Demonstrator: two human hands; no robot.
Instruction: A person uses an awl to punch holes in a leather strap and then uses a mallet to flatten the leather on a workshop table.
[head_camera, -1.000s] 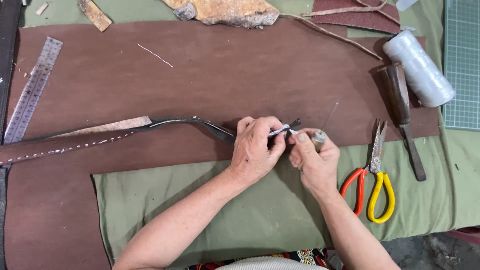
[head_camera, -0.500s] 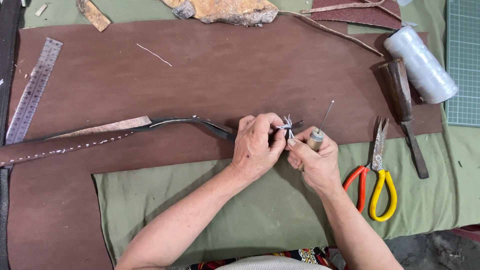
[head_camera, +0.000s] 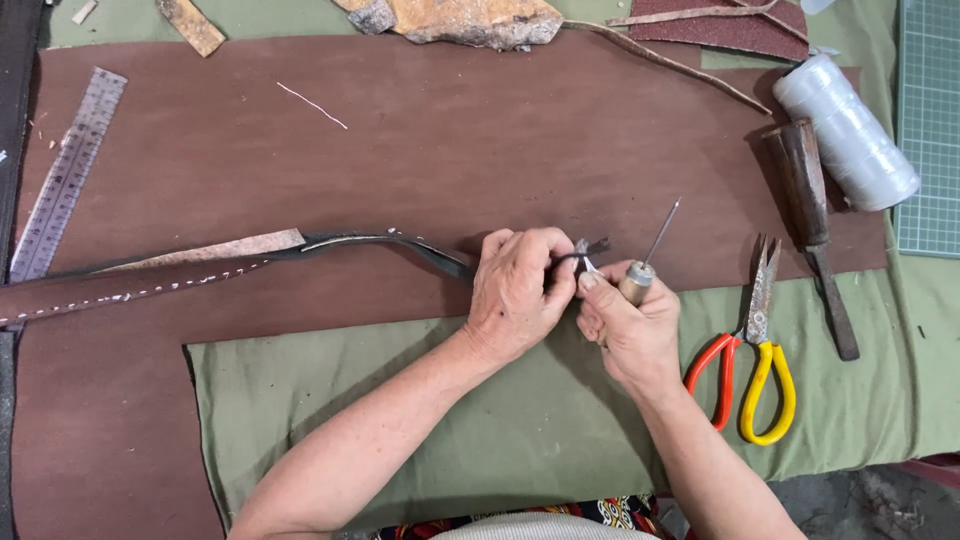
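A long dark leather strap (head_camera: 200, 265) with white stitching runs from the left edge to the middle of the brown leather sheet (head_camera: 420, 150). My left hand (head_camera: 520, 290) pinches the strap's right end, whose tip pokes out past my fingers. My right hand (head_camera: 625, 320) is closed around an awl (head_camera: 645, 260) with a wooden handle, its thin metal spike pointing up and to the right. The fingertips of that hand touch the strap end next to a bit of white thread.
Red and yellow scissors (head_camera: 750, 350) lie right of my hands on green cloth (head_camera: 400, 420). A wooden-handled tool (head_camera: 810, 225) and a white thread spool (head_camera: 845, 130) sit further right. A steel ruler (head_camera: 65, 175) lies at left, leather scraps along the top, a cutting mat (head_camera: 930, 120) at right.
My right hand has turned the awl so its spike points up and away from the strap end. Both hands have shifted slightly; the strap stays in my left hand.
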